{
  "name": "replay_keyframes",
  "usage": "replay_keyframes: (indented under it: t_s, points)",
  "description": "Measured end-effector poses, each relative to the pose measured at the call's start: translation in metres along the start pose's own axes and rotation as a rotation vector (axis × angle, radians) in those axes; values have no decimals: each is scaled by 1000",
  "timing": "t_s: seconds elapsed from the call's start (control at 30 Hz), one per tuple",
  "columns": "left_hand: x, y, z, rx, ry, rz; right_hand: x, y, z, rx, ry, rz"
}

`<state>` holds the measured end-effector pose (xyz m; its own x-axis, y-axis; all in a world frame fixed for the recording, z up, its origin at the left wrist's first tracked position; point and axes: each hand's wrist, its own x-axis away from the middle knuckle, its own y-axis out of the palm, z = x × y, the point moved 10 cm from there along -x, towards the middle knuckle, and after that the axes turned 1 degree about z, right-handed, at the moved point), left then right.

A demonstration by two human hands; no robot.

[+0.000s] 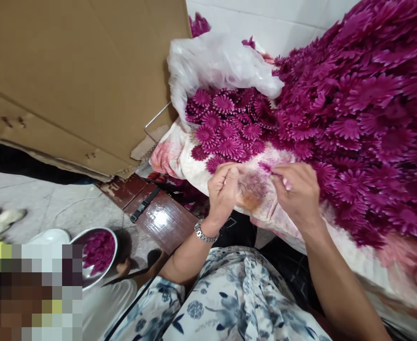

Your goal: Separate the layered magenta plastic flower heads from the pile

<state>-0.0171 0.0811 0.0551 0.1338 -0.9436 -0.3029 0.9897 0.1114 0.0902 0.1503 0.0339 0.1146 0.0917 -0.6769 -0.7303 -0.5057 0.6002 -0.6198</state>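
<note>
My left hand, with a metal watch on its wrist, is closed in a pinch over the stained white cloth. What its fingers hold, if anything, is too small to make out. A short distance to the right, my right hand is closed too, with a small magenta flower piece at its fingertips. Just beyond both hands lies a group of magenta artificial flower heads, partly inside a clear plastic bag. A much larger heap of magenta petal layers rises on the right.
A big cardboard box stands at the left, beside a bent metal wire. Below it is a dark red wooden surface with a black strap. On the floor, a bowl holds magenta petals, near another person and pale shoes.
</note>
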Motion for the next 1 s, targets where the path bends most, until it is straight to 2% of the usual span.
replay_keyframes:
  t_s: [0.07, 0.1, 0.2, 0.27, 0.33, 0.4, 0.47, 0.57, 0.63, 0.7, 0.83, 0.9, 1.0]
  points:
    - [-1, -10, -6, 113, -43, 71, -1, 5, 1, 75, -40, -26]
    - [-1, -12, -8, 158, -54, 97, -1, 2, 2, 92, -42, 0]
    - [3, -2, -14, 285, -138, 65, -1, -12, -2, 70, -39, 86]
    - [11, 22, -25, 448, -342, -46, 0, -14, -8, 50, -41, 88]
    - [26, 51, -36, 643, -625, -150, 4, -10, -18, 55, -84, 56]
    - [39, 70, -41, 777, -848, -162, 11, 1, -31, 55, -173, -25]
    - [45, 76, -46, 825, -953, -99, 19, 12, -41, 33, -236, -108]
    - [44, 74, -53, 803, -936, -8, 28, 19, -46, 1, -258, -201]
    - [40, 71, -56, 765, -876, 2, 33, 13, -49, -43, -275, -217]
    - [36, 70, -57, 744, -809, -17, 34, 0, -45, -89, -243, -167]
    - [32, 69, -57, 719, -707, -33, 38, -24, -18, -78, -69, -12]
    - [34, 71, -58, 661, -679, -30, 40, -29, -7, -69, -5, 56]
    - [40, 84, -53, 615, -643, -85, 34, -24, 6, -85, 100, 105]
